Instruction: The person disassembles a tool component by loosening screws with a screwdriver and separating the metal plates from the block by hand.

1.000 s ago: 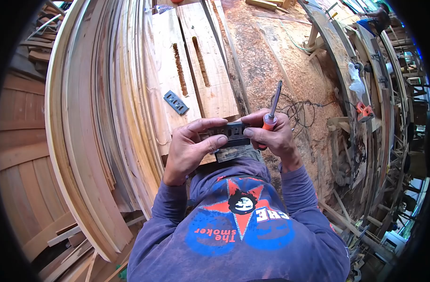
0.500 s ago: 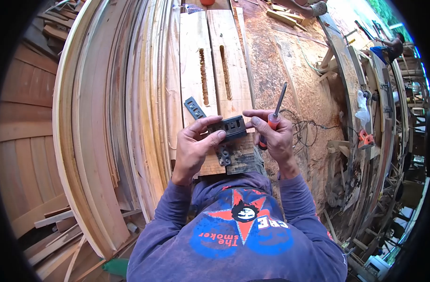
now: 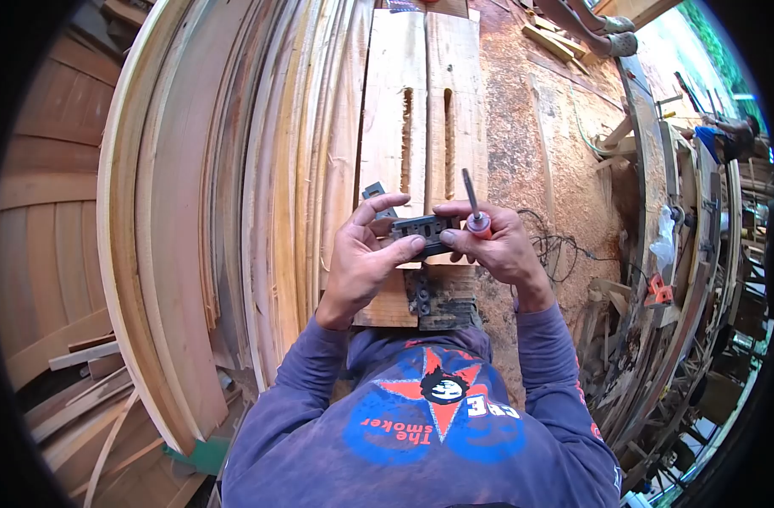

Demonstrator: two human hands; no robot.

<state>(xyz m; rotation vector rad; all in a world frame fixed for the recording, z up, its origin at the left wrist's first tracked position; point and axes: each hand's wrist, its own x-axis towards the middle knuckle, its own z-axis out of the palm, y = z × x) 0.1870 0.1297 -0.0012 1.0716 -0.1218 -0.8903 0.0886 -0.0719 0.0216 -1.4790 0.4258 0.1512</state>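
Note:
My left hand (image 3: 353, 262) pinches one end of a dark slotted block (image 3: 429, 227) between thumb and fingers. The thumb and fingertips of my right hand (image 3: 509, 250) are at the block's other end. That same hand grips a screwdriver (image 3: 480, 224) with a red-orange handle, its shaft pointing up and away from me. Partly behind my left fingers, another dark slotted piece (image 3: 373, 192) rests on the wood. A small dark part with round holes (image 3: 421, 296) lies near my lap. Under my hands are two pale boards (image 3: 393, 63), each with a long narrow slot cut in it.
Long planks (image 3: 171, 169) stand stacked on edge to the left. Sawdust and a dark cable (image 3: 556, 241) cover the floor at right, near an orange tool (image 3: 658, 290). Another person's feet (image 3: 617, 38) show at top right; a further person (image 3: 729, 131) is beyond.
My right hand has come in to the block, and its fingers now meet it. The screwdriver has tilted from leaning right to leaning slightly left. The whole view has shifted.

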